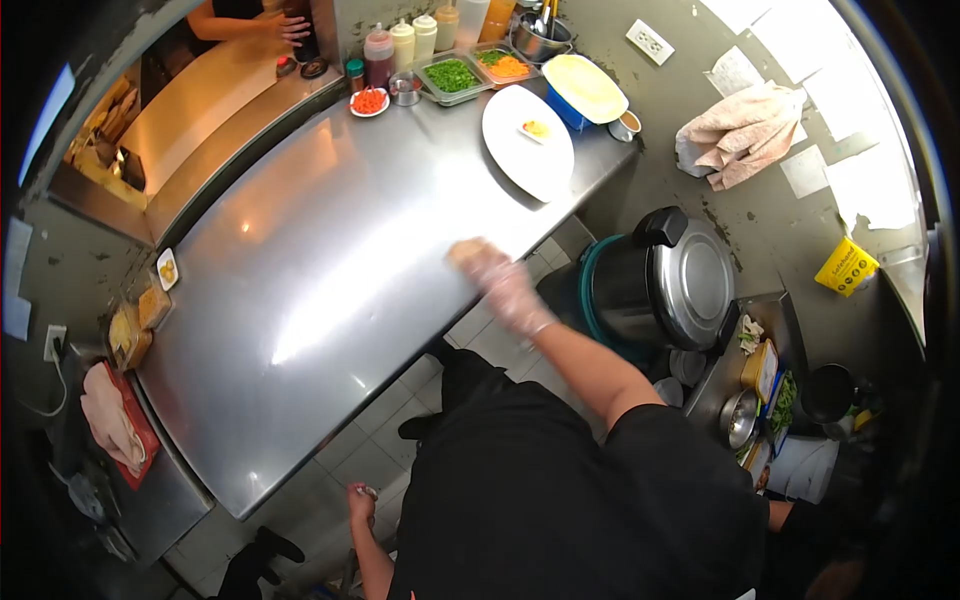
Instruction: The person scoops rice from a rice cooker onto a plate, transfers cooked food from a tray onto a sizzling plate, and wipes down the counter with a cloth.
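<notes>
My right hand (497, 285), in a clear plastic glove, is over the near edge of the steel counter (330, 250). It is smeared by motion, so I cannot tell its finger pose or whether it holds anything. Low beside my body, my left hand (362, 497) is curled closed near the floor tiles; what it holds, if anything, is too small to make out. Beyond my right hand lies a white oval plate (510, 150), bearing a small white dish (534, 131) with yellow-orange food.
Squeeze bottles (402, 43), a container of chopped greens (450, 76) and a blue tub (570, 110) line the counter's back. A large black pot with a metal lid (692, 283) stands right. A red board (140, 430) lies left. Another person's hand (290, 30) shows through the opening.
</notes>
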A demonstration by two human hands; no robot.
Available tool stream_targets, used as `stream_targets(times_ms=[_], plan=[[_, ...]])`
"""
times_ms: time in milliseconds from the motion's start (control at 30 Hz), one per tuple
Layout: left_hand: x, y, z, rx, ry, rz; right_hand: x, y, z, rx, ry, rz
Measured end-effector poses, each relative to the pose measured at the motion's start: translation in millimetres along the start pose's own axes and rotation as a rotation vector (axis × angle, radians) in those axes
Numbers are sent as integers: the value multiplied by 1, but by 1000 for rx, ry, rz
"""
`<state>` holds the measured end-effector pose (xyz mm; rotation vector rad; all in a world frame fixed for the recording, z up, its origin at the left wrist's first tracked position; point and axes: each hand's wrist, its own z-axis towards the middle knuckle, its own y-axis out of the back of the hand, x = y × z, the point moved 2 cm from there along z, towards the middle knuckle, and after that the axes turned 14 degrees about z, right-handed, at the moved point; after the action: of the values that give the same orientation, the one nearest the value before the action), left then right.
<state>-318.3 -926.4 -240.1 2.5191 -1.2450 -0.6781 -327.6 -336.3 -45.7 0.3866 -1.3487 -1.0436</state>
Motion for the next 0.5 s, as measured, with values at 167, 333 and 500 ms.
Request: stream_targets(times_ms=[167, 333, 500], plan=[[-11, -5, -31, -100, 39, 99, -160, 77, -8, -106, -751, -15], [13, -7, -13, -413, -92, 535, -81, 37, 69, 155, -479, 433], [12, -27, -54, -481, 22, 267, -1, -39, 266, 147, 291, 469]])
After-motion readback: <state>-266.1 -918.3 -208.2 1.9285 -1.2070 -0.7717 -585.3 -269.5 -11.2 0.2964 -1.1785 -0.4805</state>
